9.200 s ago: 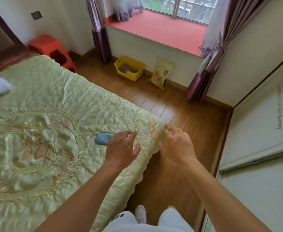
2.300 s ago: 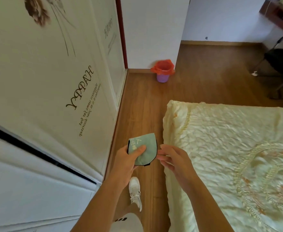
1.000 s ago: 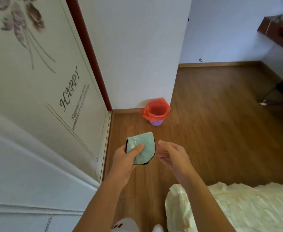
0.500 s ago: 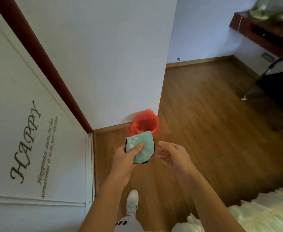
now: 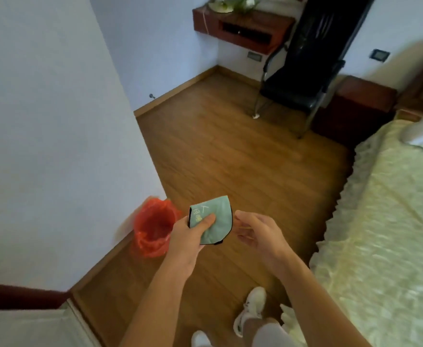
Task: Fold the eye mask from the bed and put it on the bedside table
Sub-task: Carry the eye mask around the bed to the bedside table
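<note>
At the left stands a red bin (image 5: 155, 227) against the white wall (image 5: 55, 134). Beside it the left hand (image 5: 189, 230) pinches the folded green eye mask (image 5: 214, 220), thumb on top, holding it in the air above the wooden floor (image 5: 230, 159). The right hand (image 5: 258, 231) is just beside the mask, fingers loosely open and holding nothing. Half a second ago only wall and floor were ahead; now the view has turned right, so the black chair (image 5: 303, 78), the bed (image 5: 385, 221) and, I think, the dark bedside table (image 5: 355, 106) next to the headboard have appeared. The fold seems finished, and what remains is the walk to that table.
</note>
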The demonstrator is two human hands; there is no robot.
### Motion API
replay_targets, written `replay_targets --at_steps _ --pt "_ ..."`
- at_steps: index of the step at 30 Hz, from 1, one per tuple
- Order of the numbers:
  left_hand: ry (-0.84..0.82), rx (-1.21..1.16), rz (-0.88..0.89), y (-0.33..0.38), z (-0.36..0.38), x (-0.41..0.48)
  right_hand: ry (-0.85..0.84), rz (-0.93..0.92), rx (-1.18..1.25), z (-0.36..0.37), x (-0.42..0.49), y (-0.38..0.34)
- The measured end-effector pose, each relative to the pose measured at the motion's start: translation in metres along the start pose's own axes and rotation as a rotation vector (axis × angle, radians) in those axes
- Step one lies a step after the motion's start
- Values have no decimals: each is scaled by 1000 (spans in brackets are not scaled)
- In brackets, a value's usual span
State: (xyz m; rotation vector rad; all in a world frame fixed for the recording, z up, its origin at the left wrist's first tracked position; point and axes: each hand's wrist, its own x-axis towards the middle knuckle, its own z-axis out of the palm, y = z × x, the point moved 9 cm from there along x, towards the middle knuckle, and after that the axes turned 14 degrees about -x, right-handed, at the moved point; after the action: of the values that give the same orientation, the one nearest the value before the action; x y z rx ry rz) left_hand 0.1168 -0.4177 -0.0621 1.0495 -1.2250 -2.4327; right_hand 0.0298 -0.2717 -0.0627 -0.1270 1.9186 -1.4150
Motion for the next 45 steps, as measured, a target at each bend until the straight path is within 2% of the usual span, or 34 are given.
replay_targets --at_steps 6,11,21,29,34,45 --pt "-146 137 -142 -25 99 72 258 28 97 -101 38 12" --pt "-247 236 -202 -45 204 131 373 24 152 -193 77 9" --pt "-383 290 -242 -63 439 240 471 -56 278 -402 170 -54" --pt "-403 311 -319 -82 549 323 547 49 360 -504 241 -58" --pt "-424 323 -331 -83 617 399 557 35 387 -565 314 -78" --pt "-539 346 -320 -36 806 585 592 11 288 -713 501 -185"
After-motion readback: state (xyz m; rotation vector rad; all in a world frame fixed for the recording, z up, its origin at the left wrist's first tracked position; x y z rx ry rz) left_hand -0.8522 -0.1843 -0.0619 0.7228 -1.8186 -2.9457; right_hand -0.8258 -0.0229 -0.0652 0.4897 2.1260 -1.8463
